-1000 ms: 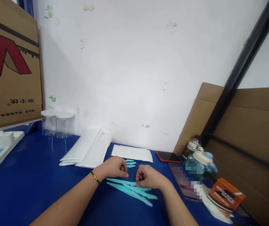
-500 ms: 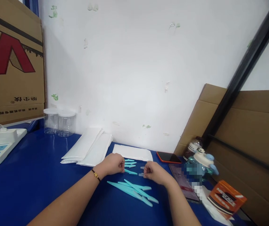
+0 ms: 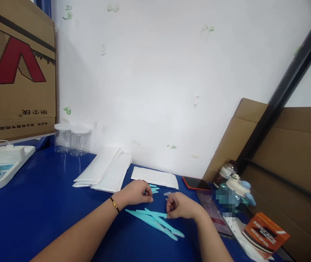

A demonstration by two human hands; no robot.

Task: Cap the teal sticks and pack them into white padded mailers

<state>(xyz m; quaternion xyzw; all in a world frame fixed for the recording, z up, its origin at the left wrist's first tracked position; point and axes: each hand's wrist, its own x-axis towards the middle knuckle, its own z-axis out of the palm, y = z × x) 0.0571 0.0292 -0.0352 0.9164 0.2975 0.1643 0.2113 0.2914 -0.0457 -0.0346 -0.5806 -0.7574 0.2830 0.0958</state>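
Dropping back onto the teal blade pile [image 3: 155, 220], right hand [image 3: 181, 206] pinches a strip's end; left hand [image 3: 137, 193], grip curled narrow, rests by short teal pcs [image 3: 153, 188] on blue surface [image 3: 35, 203].

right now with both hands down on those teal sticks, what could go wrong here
The teal sticks lie crossed in a loose pile by the right hand, so pulling one may scatter the rest. The small teal pieces beside the left hand could be brushed away. The phone and bottle sit near the right forearm and might get knocked.
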